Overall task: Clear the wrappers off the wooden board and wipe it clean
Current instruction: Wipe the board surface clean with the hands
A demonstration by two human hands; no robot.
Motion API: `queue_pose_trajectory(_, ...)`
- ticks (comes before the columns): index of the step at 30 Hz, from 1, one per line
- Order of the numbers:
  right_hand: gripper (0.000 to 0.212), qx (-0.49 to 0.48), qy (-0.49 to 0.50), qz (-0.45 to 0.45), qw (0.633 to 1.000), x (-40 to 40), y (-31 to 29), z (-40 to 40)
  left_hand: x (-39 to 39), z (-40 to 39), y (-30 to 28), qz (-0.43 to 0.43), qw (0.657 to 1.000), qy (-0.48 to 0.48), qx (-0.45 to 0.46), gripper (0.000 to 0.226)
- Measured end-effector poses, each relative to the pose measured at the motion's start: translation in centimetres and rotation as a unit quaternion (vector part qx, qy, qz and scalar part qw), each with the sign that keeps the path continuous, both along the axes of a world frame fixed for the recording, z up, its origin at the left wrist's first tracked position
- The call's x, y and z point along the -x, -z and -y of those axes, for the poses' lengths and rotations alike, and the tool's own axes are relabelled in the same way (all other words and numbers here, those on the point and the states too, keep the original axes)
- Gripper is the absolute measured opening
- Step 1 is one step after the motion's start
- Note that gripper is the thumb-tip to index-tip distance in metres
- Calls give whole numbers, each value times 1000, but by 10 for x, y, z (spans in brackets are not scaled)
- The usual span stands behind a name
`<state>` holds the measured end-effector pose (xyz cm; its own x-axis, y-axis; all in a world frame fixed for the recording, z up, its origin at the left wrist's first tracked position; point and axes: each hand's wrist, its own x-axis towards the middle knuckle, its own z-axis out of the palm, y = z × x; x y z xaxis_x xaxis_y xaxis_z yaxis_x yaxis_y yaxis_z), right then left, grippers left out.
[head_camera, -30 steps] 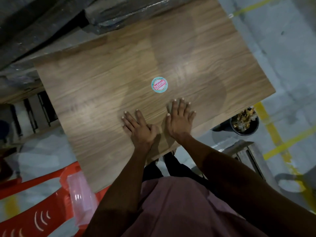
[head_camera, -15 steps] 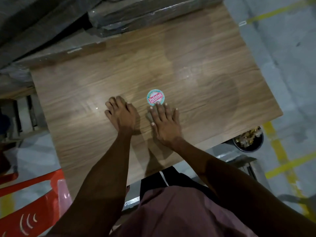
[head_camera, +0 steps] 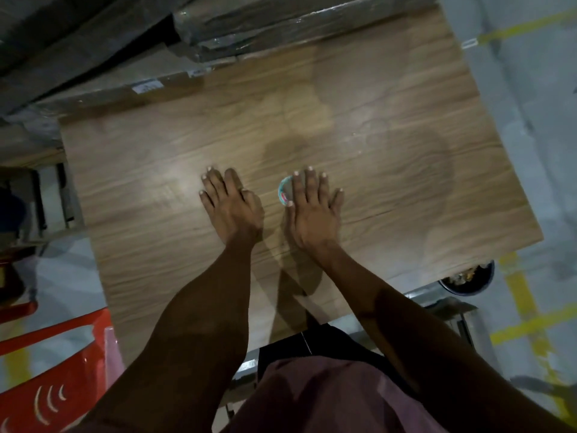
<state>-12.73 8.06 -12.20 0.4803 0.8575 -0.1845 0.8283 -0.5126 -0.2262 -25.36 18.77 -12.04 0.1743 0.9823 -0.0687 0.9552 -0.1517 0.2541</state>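
A wooden board [head_camera: 390, 157] with a grain pattern fills the middle of the head view. Both my hands lie flat on it, palms down, fingers straight. My left hand [head_camera: 232, 204] rests near the board's centre-left. My right hand [head_camera: 313, 207] lies beside it and covers most of a round teal and pink sticker [head_camera: 283, 192]; only its left edge shows by my thumb and index finger. No wrappers show on the board.
Dark wrapped bundles [head_camera: 281, 23] lie along the board's far edge. A red plastic chair [head_camera: 53, 370] stands at the lower left. A dark bowl of scraps [head_camera: 468, 281] sits below the board's right corner on a grey floor with yellow lines.
Both hands have slid forward and slightly apart across the board. My right hand now covers most of the sticker, which lay bare ahead of its fingertips before.
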Motion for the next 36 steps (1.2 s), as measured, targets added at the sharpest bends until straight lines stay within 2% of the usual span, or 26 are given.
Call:
queue_pose_trajectory(2,66,1,66,-8,998,-1,-1,-16,0,0,0,14,1000,-4,-11,65)
queue_pose_trajectory(4,65,7,74,-21,997,5,-4,-30,-1,0,-2,24,1000,-8,-10,65)
queue_pose_trajectory(8,65,-14,-95,-9,995,7,-3,-41,-2,2,-7,38,999,-12,-7,65)
queue_pose_trajectory(9,64,-16,-107,-2,994,0,-3,-44,-3,1,-8,40,999,-12,-6,64)
queue_pose_trajectory(10,64,-19,-92,2,996,-8,-2,-48,-3,1,-9,42,999,-12,-6,63)
queue_pose_trajectory(13,62,-14,37,-7,999,-15,-5,-65,-2,1,-9,31,999,-13,-2,63)
queue_pose_trajectory(15,62,-10,70,-12,997,-8,-6,-77,-2,0,-9,23,1000,-14,-1,63)
queue_pose_trajectory(16,62,-11,46,-13,999,-4,-7,-81,-3,-1,-9,22,1000,-15,1,63)
queue_pose_trajectory(19,63,-11,-114,10,993,-16,-2,-85,-4,0,-10,24,1000,-14,5,62)
queue_pose_trajectory(20,62,-13,-135,19,991,-25,0,-87,-4,0,-10,29,999,-13,2,62)
queue_pose_trajectory(21,62,-14,-126,25,992,-35,0,-91,-3,0,-9,34,999,-13,-1,62)
queue_pose_trajectory(25,63,3,22,1,1000,-42,-2,-114,-2,0,-4,34,999,-15,-9,63)
queue_pose_trajectory(27,63,8,24,-7,1000,-30,-6,-124,-2,-2,-4,34,999,-12,-7,64)
queue_pose_trajectory(30,63,-2,-66,-7,998,-31,-7,-130,-2,-2,-7,36,999,-10,3,64)
queue_pose_trajectory(31,62,-9,-68,-3,998,-37,-5,-132,-2,0,-7,32,999,-9,8,64)
queue_pose_trajectory(36,62,-32,60,3,998,-43,1,-145,-9,-39,-16,-3,999,-39,-12,54)
